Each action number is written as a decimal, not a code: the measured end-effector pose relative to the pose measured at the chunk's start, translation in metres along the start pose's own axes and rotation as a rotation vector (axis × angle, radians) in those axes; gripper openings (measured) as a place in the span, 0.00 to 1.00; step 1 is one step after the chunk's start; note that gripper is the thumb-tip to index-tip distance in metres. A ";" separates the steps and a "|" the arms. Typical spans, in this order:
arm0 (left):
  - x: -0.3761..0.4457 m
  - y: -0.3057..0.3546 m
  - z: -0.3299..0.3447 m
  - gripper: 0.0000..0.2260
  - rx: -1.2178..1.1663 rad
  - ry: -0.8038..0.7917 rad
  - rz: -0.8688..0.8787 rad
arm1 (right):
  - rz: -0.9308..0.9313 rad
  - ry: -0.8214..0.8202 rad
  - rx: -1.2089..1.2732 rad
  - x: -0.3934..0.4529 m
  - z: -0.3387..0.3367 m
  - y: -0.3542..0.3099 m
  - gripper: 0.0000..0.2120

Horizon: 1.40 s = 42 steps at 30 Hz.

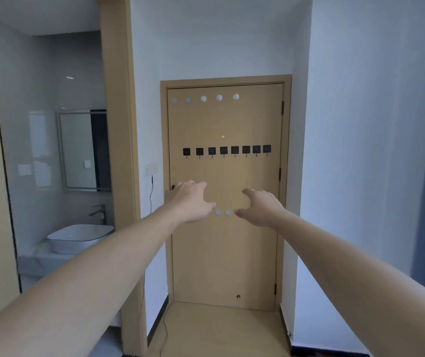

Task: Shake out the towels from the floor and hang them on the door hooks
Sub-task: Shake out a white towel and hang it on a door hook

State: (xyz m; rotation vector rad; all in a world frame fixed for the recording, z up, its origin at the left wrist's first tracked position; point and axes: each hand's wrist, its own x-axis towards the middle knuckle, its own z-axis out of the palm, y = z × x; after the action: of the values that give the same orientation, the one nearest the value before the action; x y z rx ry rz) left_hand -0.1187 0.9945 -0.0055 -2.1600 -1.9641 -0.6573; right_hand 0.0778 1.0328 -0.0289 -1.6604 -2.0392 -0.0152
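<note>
The fingers (pixel 251 193) of both hands are spread loosely and hold nothing: left hand (pixel 193 202) and right hand (pixel 263 208) reach toward the door (pixel 225 253). Every hook (pixel 223 150) across its middle is bare, and no towel is in view, so judging by this, none is hung yet.

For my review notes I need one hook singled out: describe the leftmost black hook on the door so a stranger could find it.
Find the tan wooden door at the end of the short hallway, right of the bathroom opening. Across its middle, above both outstretched hands, runs a row of eight black square hooks. The leftmost black hook ends that row on the handle side, nearest the bathroom, and sits slightly lower than the rest.
</note>
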 end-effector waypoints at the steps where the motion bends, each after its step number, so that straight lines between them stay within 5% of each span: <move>1: 0.020 -0.001 0.005 0.28 -0.001 0.004 -0.006 | -0.004 -0.002 0.009 0.021 0.003 0.005 0.34; 14: 0.221 -0.039 0.086 0.28 -0.044 -0.001 -0.048 | 0.004 -0.043 0.051 0.229 0.080 0.051 0.34; 29: 0.457 -0.142 0.169 0.29 -0.095 -0.020 0.137 | 0.174 0.055 0.011 0.439 0.163 0.040 0.35; 42: 0.606 -0.192 0.280 0.28 -0.111 -0.114 0.142 | 0.248 -0.052 0.067 0.584 0.267 0.081 0.36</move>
State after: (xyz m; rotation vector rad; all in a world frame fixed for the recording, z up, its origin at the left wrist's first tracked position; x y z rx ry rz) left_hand -0.2165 1.6808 -0.0397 -2.4267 -1.8444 -0.6477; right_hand -0.0211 1.6720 -0.0606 -1.8764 -1.8352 0.1809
